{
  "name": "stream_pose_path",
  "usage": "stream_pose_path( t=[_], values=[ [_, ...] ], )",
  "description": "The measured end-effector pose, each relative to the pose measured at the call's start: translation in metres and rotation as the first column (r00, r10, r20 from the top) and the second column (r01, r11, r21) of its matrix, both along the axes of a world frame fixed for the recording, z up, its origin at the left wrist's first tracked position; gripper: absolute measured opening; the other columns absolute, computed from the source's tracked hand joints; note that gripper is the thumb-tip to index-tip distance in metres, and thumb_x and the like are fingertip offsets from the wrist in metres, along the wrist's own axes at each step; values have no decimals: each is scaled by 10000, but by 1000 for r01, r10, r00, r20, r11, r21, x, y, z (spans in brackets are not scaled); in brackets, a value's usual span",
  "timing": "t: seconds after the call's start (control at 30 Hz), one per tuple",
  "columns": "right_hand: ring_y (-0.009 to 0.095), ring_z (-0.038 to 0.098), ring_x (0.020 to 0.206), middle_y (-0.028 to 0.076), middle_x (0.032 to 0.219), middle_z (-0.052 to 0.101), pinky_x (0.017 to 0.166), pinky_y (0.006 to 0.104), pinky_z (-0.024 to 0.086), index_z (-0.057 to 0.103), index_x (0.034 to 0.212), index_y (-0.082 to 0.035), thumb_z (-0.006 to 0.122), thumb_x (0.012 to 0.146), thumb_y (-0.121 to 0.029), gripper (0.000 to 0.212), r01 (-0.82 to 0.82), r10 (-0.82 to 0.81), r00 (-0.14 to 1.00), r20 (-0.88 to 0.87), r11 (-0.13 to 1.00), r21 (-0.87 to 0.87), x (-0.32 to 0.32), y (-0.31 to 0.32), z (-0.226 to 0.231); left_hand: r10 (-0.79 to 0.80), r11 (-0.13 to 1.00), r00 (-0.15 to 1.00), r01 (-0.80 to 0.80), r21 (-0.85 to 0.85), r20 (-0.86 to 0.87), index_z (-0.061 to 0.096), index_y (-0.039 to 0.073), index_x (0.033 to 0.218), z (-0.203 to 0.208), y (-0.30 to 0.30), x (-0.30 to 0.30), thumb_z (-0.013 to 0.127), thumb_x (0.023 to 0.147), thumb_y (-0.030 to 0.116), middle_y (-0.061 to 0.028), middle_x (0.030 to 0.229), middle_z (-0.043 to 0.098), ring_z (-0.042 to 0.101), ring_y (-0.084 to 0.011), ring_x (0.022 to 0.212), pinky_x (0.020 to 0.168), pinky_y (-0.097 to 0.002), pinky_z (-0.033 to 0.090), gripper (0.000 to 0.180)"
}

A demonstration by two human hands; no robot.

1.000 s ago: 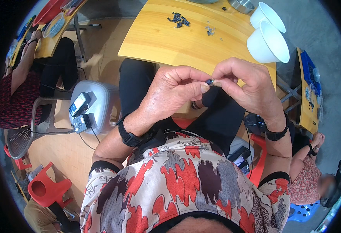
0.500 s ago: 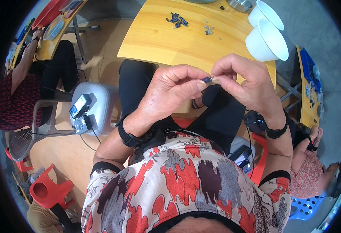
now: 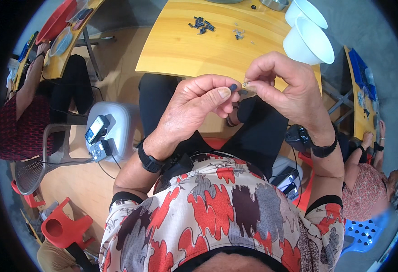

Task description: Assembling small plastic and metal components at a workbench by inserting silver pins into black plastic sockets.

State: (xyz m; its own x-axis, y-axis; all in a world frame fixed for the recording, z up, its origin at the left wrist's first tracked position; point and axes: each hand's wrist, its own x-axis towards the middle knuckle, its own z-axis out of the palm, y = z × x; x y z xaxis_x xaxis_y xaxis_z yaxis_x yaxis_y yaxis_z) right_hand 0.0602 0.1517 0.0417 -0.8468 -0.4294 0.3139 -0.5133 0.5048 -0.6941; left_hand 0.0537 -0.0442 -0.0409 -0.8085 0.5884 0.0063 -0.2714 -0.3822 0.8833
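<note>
**Fingers pinched on tiny parts above a wooden table**

Fingertips (image 3: 224, 93) of both hands are held together over the yellow table (image 3: 194, 45). A small dark part (image 3: 233, 86) is clamped by the left hand (image 3: 194, 106); a tiny metal piece (image 3: 245, 83), hard to make out, is pinched by the right hand (image 3: 289, 88). Both wrists are raised before the chest.

Two stacked bowls (image 3: 308, 40) on table (image 3: 199, 50), right of small parts (image 3: 202, 24).

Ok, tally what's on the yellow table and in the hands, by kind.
White bowls: 2
Piles of small dark parts: 1
Piles of small silvery parts: 1
Dark piece in left hand: 1
Small metal piece in right hand: 1
Total: 6
</note>
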Motion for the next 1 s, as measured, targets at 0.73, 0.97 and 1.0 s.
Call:
stream_pose_path(
  t=[0.73,0.97,1.0],
  values=[
    [224,633,679,73,734,630,595,290,489,586,872,-76,613,747,-29,137,-73,75,997,-19,995,66,-2,-8,0,-82,996,996,80,32,45,579,-20,992,7,-2,2,481,945,231,-33,779,576,515,-98,619,528,-211,423,274],
    [225,631,676,76,728,625,589,298,484,580,870,-69,607,750,-27,131,-98,99,995,0,993,64,-3,-8,-4,-126,992,989,124,30,77,580,-32,1006,7,-5,1,490,940,220,-30,774,577,512,-96,620,519,-208,411,275],
    [228,628,672,79,725,622,587,302,482,580,871,-67,605,750,-26,130,-107,107,994,0,992,60,-4,-9,-5,-126,992,989,124,30,78,580,-32,1006,6,-5,1,490,940,220,-30,774,577,512,-96,620,519,-208,411,275]
  ],
)
